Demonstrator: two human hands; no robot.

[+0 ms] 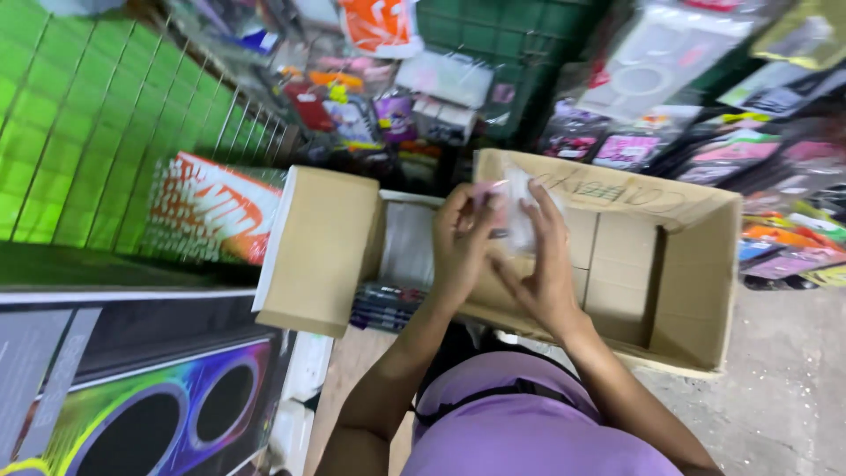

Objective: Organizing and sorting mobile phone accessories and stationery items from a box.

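Observation:
Both my hands meet over a big open cardboard box in front of me. My left hand and my right hand together hold a small clear plastic packet with something pale inside, gripped at its edges above the box's near side. The picture is blurred, so what the packet contains cannot be made out. Below my left hand a stack of flat dark packets lies by the box. One cardboard flap stands open to the left.
A green wire grid wall runs along the left. An orange and white carton leans beside it. A colourful printed box with two round shapes sits at bottom left. Hanging packaged goods fill the back and right. Grey floor lies at right.

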